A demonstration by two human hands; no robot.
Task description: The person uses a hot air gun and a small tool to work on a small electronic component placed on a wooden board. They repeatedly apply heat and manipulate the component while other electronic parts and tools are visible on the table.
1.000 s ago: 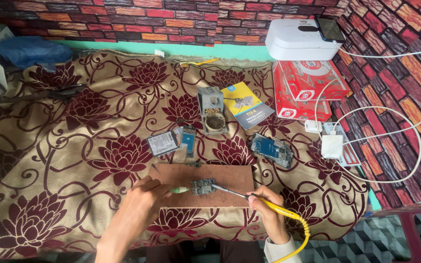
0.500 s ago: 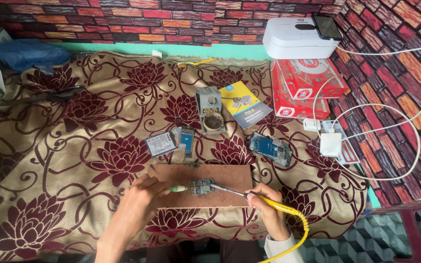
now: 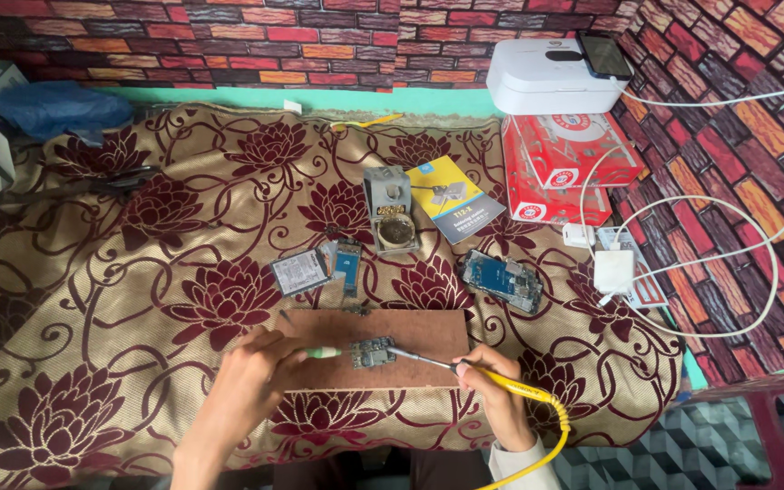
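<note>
**Two hands meet over a small circuit board**

The left hand reaches in from the lower left, fingers curled around a pale green-handled tool whose tip meets the small circuit board. The right hand, lower centre-right, grips a yellow-handled soldering iron like a pen, its metal tip touching the board's right edge.

Upper right, two red flat boxes lie stacked beneath a white device. A blue-and-yellow booklet sits at upper centre, beside a grey iron stand.

The small circuit board is grey-blue and rests at centre on a brown wooden board.
</note>
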